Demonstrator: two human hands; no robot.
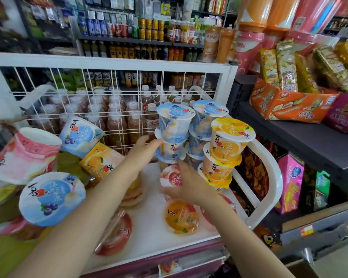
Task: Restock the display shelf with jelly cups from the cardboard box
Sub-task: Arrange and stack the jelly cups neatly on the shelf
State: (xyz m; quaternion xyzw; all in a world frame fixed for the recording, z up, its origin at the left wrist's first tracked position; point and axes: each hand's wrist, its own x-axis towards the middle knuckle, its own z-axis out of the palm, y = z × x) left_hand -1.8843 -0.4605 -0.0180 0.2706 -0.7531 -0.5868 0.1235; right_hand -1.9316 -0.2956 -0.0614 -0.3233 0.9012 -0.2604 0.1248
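A white display shelf (pixel 149 227) with a wire grid back panel (pixel 117 93) fills the middle of the view, and bottled drinks (pixel 117 115) are seen through the grid behind it. To the right, a dark shelf (pixel 301 137) carries orange snack boxes (pixel 285 105) and a magenta box (pixel 344 115), with gold snack packs (pixel 285 65) standing behind them. At the right rear corner of the white shelf, jelly cups are stacked in columns: a blueberry stack in front (pixel 174 131), a second blueberry stack (pixel 206 125) just behind it, and an orange stack (pixel 225 153) beside the curved white side rail (pixel 269 167). On the left a loose heap is seen, with a pink peach cup (pixel 26 155), a tilted blueberry cup (pixel 79 135), an orange cup on its side (pixel 100 163) and a blueberry lid facing the camera (pixel 51 198). Low orange jelly cups (pixel 182 216) and a reddish one (pixel 117 231) lie flat on the shelf surface. The left hand (pixel 144 147) is reached to the front blueberry stack, its fingertips touching the lower cup; its grip is spread, not curled round anything. The right hand (pixel 189 184) is held low at the foot of the stacks, fingers spread and extended, beside a peach cup (pixel 170 175). Whether that hand touches the cup cannot be told. The cardboard box is not identified.
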